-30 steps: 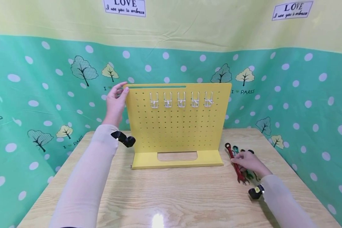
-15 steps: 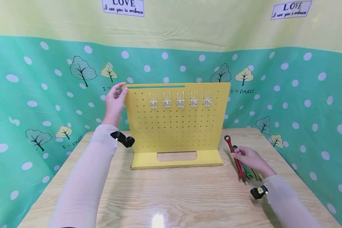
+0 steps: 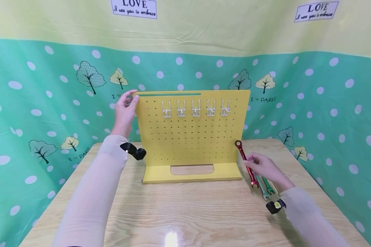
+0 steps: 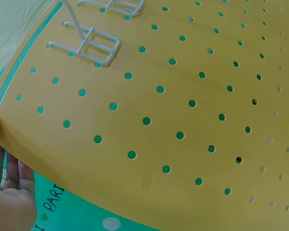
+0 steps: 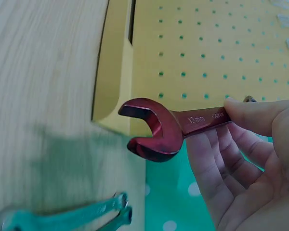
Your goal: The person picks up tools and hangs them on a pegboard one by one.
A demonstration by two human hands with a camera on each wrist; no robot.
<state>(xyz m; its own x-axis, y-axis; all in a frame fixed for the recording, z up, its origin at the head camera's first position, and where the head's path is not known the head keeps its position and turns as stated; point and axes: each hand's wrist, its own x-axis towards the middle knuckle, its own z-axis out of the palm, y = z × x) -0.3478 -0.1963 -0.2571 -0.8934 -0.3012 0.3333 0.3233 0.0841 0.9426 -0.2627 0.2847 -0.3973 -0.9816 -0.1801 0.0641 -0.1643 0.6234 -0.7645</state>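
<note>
A yellow pegboard [image 3: 188, 137] stands upright on the table, with a row of white wire hooks [image 3: 196, 108] near its top. My left hand [image 3: 124, 111] grips the board's upper left corner, thumb in front and fingers behind. Off the board's lower right side, my right hand [image 3: 266, 168] pinches a red combination wrench [image 3: 246, 164] by its shank, ring end up and open end down. In the right wrist view, the wrench's open end [image 5: 159, 130] points toward the board's base. Green wrenches [image 3: 268, 187] lie on the table beneath my right hand, partly hidden by it.
The board's base [image 3: 193, 177] has a cut-out and rests on the wooden table [image 3: 185, 212]. A polka-dot cloth [image 3: 179, 72] hangs behind and on both sides. Cameras are strapped to both wrists.
My right hand has lifted the red wrench off the pile and brought it up and left toward the board, uncovering green wrenches. My left hand stays on the board's corner.
</note>
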